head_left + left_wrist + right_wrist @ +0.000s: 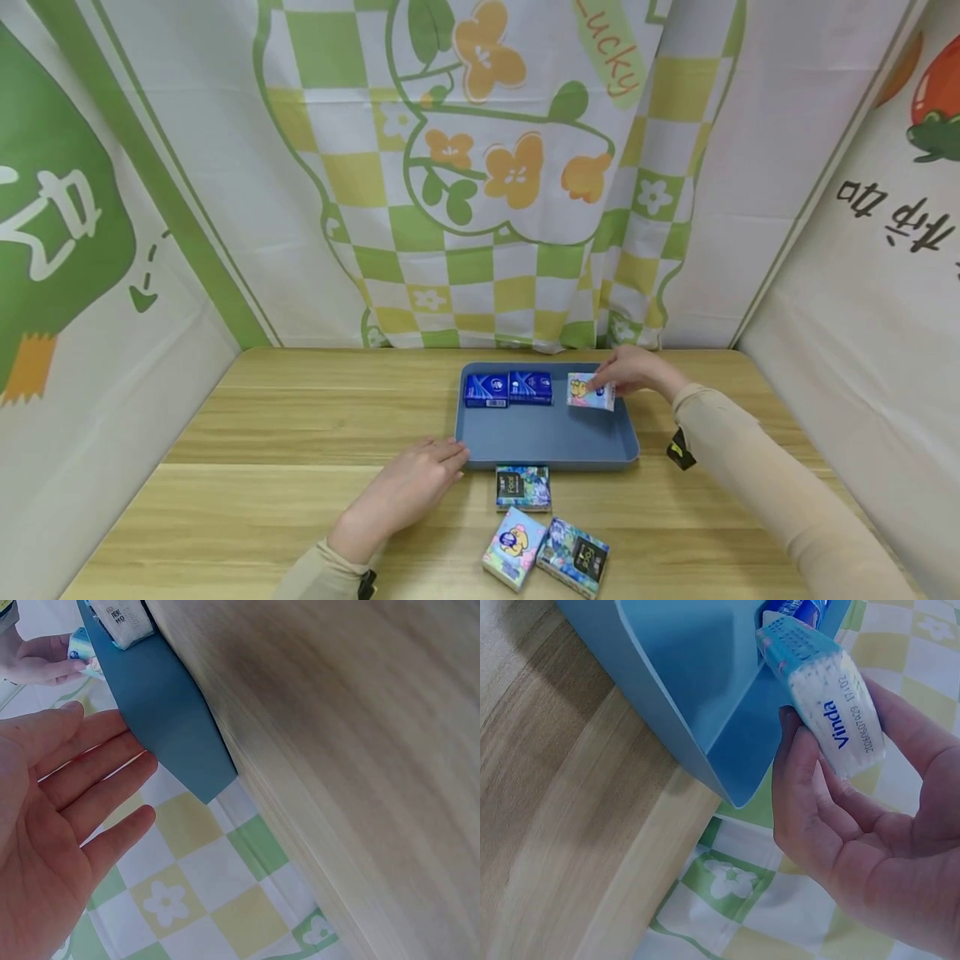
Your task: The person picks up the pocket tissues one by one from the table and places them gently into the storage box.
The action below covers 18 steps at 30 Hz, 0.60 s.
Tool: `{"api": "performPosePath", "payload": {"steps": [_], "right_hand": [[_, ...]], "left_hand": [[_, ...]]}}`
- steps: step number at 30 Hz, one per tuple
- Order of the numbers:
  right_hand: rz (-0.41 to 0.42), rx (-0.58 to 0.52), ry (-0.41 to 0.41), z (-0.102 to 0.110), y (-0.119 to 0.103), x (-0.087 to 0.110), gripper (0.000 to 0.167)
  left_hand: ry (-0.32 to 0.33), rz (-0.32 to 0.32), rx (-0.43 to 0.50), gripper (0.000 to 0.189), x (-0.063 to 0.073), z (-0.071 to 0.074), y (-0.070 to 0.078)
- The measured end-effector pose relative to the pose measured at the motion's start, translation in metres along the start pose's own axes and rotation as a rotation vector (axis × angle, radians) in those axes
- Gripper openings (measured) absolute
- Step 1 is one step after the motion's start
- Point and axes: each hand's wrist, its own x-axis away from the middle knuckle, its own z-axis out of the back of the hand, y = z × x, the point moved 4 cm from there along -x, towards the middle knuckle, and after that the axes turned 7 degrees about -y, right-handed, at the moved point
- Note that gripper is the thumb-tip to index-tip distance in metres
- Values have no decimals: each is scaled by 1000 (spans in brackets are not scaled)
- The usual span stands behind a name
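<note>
Checked cloth in green, yellow and white (pixel 487 275) hangs behind a wooden table (pixel 337 417), with white printed cloth at either side. Close to the table's far edge, right of its middle, sits a blue-grey tray (pixel 540 437). Two blue tissue packs (pixel 486 390) lie side by side in it along its far edge, one by the far left corner and the other just to the right.

Near the tray's far right corner, the right hand (pixel 637 369) pinches a pastel tissue pack (pixel 581 392) between thumb and fingers; its white end reads "Vinda". Whether this pack touches the tray floor, I cannot tell. The left hand (pixel 411 482) has its fingers straight and slightly spread, the tips touching the tray's outer side at its near left corner.

Just beside the tray's near edge lies a dark flowery pack (pixel 537 490). Nearer the person, a second pastel pack with a yellow cartoon animal (pixel 513 548) and another dark flowery pack (pixel 576 557) lie askew next to each other. Beige sleeves (pixel 780 492) cover both arms.
</note>
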Motion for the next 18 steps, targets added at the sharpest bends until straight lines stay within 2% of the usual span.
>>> {"api": "performPosePath", "payload": {"steps": [12, 18], "right_hand": [[-46, -4, 0, -4, -3, -10, 46], [-54, 1, 5, -6, -3, -15, 38]], "left_hand": [[4, -5, -8, 30, 0, 1, 0], [1, 0, -5, 30, 0, 0, 0]]}}
